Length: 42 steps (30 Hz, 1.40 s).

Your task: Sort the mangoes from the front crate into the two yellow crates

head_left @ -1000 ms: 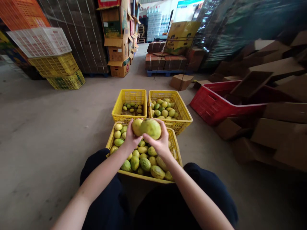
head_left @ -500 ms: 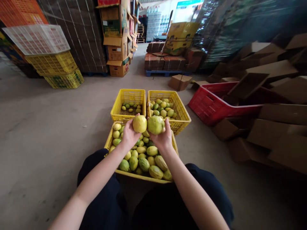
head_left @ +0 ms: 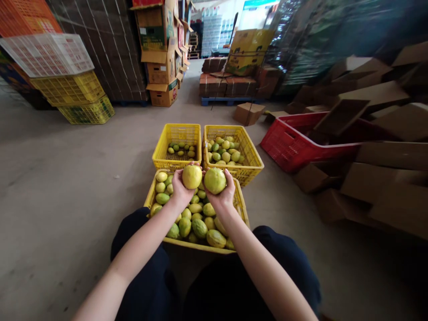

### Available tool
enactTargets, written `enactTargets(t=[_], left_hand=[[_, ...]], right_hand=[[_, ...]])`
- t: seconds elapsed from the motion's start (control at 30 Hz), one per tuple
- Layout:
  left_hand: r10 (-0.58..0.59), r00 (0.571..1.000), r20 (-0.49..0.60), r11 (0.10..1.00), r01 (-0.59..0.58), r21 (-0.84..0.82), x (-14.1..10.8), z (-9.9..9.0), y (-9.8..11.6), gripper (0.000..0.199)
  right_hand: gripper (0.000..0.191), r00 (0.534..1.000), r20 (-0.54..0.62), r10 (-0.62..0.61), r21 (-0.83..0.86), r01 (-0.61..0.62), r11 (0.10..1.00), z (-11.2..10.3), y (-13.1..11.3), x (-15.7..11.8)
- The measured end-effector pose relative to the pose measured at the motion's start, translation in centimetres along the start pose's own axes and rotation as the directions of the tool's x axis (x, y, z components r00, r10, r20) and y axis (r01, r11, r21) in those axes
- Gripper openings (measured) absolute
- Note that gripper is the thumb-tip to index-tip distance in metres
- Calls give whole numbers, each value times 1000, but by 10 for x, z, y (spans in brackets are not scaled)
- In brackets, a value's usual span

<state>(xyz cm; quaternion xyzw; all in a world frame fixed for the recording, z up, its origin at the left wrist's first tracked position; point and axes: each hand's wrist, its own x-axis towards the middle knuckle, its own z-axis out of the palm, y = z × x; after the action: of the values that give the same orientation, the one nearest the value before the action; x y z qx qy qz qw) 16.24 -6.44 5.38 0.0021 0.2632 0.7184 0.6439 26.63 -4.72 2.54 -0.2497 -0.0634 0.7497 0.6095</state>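
My left hand (head_left: 182, 187) is closed around a round yellow papaya (head_left: 191, 177). Beside it, my right hand (head_left: 223, 196) grips a greener papaya (head_left: 215, 180), its fingers partly hidden behind the fruit. The two fruits are held up side by side with a narrow gap between them. Under both hands stands a yellow plastic crate (head_left: 197, 246) full of green and yellow papayas (head_left: 199, 228), some round and some long and ridged. My forearms and hands cover part of that load.
Behind the full crate stand a left yellow crate (head_left: 159, 154) with several small fruits and a right yellow crate (head_left: 251, 154) holding more. A red crate (head_left: 284, 142) and loose cardboard boxes (head_left: 384, 178) lie to the right. Stacked crates (head_left: 70, 89) stand at left, a loaded pallet (head_left: 230, 87) farther back.
The papaya in my right hand has been turned and now shows a rounder side. Both hands have shifted slightly, still holding their fruits; the view has moved a little.
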Motion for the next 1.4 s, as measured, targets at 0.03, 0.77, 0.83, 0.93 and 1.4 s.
enactTargets(t=[0.03, 0.77, 0.83, 0.93, 1.4], left_hand=[[-20, 1000, -8, 1000, 20, -2, 0, 1, 1, 39], [-87, 994, -59, 986, 78, -144, -4, 4, 6, 24], [-96, 993, -68, 985, 85, -149, -3, 4, 6, 24], [-106, 992, -72, 982, 93, -164, -2, 4, 6, 22], [-119, 956, 266, 992, 102, 79, -6, 0, 21, 43]], right_hand=[[25, 999, -28, 19, 51, -18, 999, 2, -3, 1], [20, 992, -6, 129, 227, -124, 966, 14, -15, -8], [18, 990, 18, 138, 228, -139, 964, 12, -14, -8], [16, 988, 37, 147, 229, -152, 962, 12, -13, -8], [14, 944, 286, 168, 37, -186, 982, 11, -20, -12]])
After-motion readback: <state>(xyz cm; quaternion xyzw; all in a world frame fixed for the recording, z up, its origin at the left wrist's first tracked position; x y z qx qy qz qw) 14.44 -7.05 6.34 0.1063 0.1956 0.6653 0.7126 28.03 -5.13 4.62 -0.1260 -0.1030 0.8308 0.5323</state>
